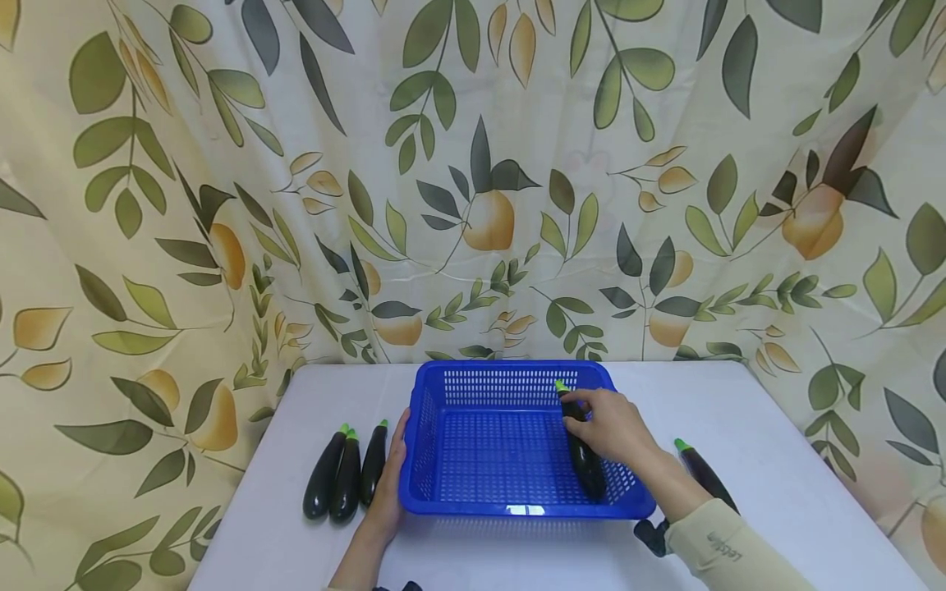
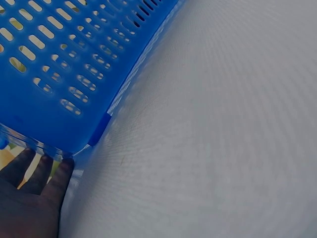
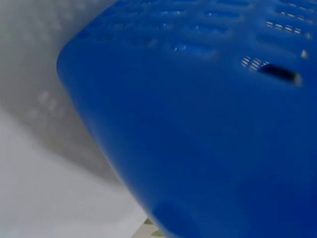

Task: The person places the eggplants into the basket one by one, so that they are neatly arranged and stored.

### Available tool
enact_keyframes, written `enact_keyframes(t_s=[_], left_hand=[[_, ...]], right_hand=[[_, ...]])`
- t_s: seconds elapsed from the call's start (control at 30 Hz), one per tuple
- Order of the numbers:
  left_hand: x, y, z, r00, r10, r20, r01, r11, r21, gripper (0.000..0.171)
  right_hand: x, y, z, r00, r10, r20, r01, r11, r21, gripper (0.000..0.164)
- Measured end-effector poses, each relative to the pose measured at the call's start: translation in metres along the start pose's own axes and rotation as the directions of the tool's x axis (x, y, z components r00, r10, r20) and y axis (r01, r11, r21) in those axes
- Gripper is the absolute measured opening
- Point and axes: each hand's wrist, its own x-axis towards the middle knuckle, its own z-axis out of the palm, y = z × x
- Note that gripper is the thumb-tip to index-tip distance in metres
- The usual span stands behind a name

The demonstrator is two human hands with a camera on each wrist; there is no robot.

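Note:
A blue plastic basket (image 1: 473, 508) with slotted walls stands in the middle of the table. Inside it, along the right side, is a dark, glossy eggplant (image 1: 586, 469) with a green stem end. My right hand (image 1: 609, 425) reaches over the basket's right side and grips the eggplant near its stem, thumb and fingers around it. At the basket's left side is my left hand (image 1: 389, 486). In the left wrist view, the straight fingers (image 2: 57, 183) of that hand touch the basket's edge. Only the basket's outer wall (image 3: 148, 99) fills the right wrist view; the right hand is hidden there.
Several eggplants (image 1: 346, 480) lie side by side on the white table (image 1: 259, 525), left of my left hand. Another eggplant (image 1: 705, 472) lies to the right, partly behind my right forearm. A leaf-and-fruit patterned curtain (image 1: 473, 312) hangs behind the table.

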Motion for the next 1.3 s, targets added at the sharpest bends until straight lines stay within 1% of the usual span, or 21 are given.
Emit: enact_keyframes(t_s=[0.67,1.17,1.3], left_hand=[[0.001,-0.001,-0.001,1.0,-0.008,-0.009,0.008,1.0,0.017,0.053],[0.001,0.001,-0.001,1.0,-0.012,-0.009,0.012,1.0,0.028,0.055],[0.001,0.0,0.0,1.0,-0.009,-0.013,0.01,0.999,0.032,0.057]], right_hand=[[-0.003,-0.002,0.027,0.999,0.042,-0.009,-0.042,0.999,0.006,0.036],[-0.002,-0.004,0.045,1.0,0.005,-0.028,-0.006,1.0,-0.03,0.034],[-0.002,-0.003,0.05,1.0,0.012,-0.029,-0.013,0.999,-0.042,0.034]])
